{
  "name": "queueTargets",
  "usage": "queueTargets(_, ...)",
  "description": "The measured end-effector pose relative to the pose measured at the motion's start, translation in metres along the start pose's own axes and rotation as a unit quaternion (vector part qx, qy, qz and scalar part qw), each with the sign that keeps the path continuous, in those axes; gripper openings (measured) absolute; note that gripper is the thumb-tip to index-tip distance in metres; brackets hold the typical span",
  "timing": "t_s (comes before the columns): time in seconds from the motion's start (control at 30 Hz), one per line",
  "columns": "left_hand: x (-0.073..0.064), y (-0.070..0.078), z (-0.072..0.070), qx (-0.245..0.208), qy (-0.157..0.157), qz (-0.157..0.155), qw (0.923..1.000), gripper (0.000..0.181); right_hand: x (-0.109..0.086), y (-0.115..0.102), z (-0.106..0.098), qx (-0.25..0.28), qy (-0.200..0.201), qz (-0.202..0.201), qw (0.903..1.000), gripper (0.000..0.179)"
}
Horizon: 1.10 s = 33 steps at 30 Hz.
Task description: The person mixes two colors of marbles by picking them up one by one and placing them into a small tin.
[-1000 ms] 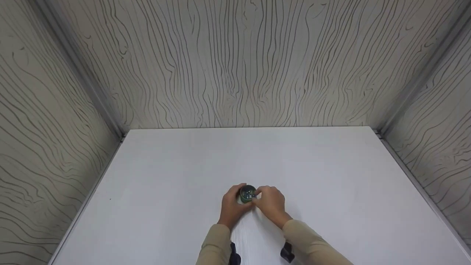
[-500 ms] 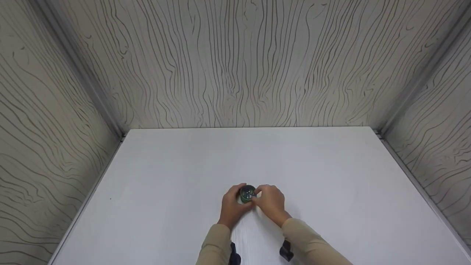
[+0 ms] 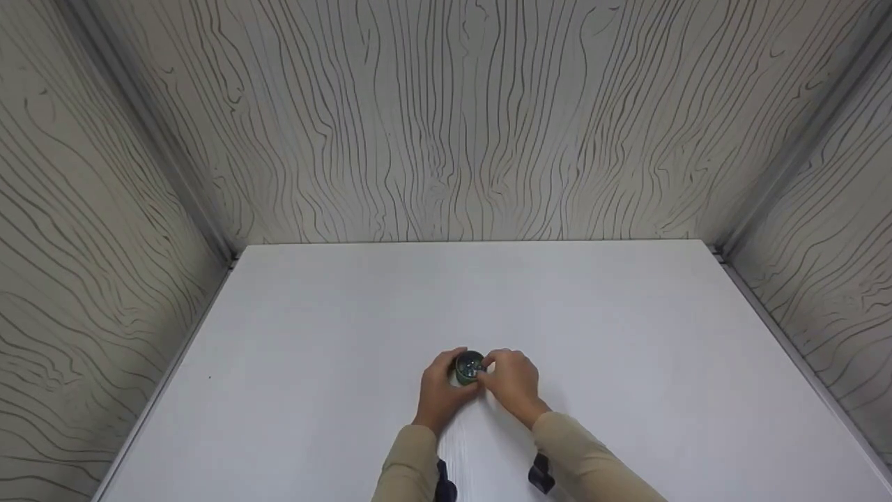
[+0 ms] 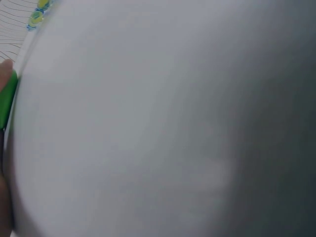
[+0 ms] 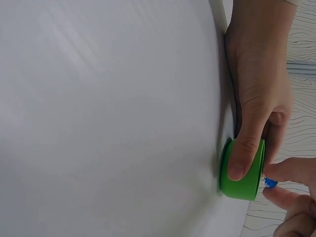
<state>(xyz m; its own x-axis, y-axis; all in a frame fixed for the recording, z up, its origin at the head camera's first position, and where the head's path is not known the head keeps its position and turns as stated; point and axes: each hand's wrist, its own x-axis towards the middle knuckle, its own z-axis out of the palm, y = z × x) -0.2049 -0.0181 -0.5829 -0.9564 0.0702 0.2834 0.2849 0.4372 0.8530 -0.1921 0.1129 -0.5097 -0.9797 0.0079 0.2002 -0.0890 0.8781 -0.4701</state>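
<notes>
My left hand [image 3: 440, 392] curls round a small green cup [image 3: 462, 379] standing upright on the white table, its thumb across the near side. Several shiny, rounded glassy pieces lie in the cup, seen from above. In the right wrist view the left thumb presses the green cup [image 5: 242, 190], and a small blue glass marble [image 5: 270, 182] sits right at its rim. My right hand [image 3: 514, 385] pinches that marble between thumb and forefinger. The left wrist view catches only an edge of the green cup [image 4: 7, 101] and bits of the left hand.
The white table [image 3: 313, 314] reaches back to a wood-grain patterned wall [image 3: 446, 125], with more such walls at both sides. Rounded blue-and-yellow glassy things [image 4: 37, 19] show in the left wrist view's top corner. Dark wrist devices [image 3: 541, 474] hang under the sleeves.
Both hands and the cup stay almost in place. The right forearm shifts very slightly, while the fingertips remain at the cup's rim.
</notes>
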Motion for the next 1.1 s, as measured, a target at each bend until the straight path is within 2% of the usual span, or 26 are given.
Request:
queueTargets(0.27, 0.0003, -0.0023, 0.0018, 0.001, -0.001, -0.007, 1.0000, 0.057, 0.0019, 0.0000, 0.0007, -0.007, -0.011, 0.007, 0.9999, 0.016)
queueTargets(0.5, -0.0002, -0.0035, 0.0016, 0.002, 0.003, 0.005, 1.0000, 0.057, 0.0036, 0.0009, 0.0016, 0.005, -0.027, 0.019, 0.9995, 0.016)
queueTargets(0.73, 0.0000, -0.0045, 0.0019, 0.010, 0.011, 0.020, 0.9997, 0.056, 0.0060, 0.0032, 0.0021, 0.019, -0.021, 0.024, 0.9993, 0.014)
queueTargets(0.9, 0.0010, -0.0067, 0.0034, 0.025, 0.009, 0.023, 0.9994, 0.057, 0.0070, 0.0053, 0.0031, 0.022, -0.022, 0.019, 0.9993, 0.013)
queueTargets(1.1, 0.0019, -0.0081, 0.0035, 0.019, 0.010, 0.022, 0.9995, 0.057, 0.0074, 0.0045, 0.0023, 0.018, -0.026, 0.018, 0.9993, 0.014)
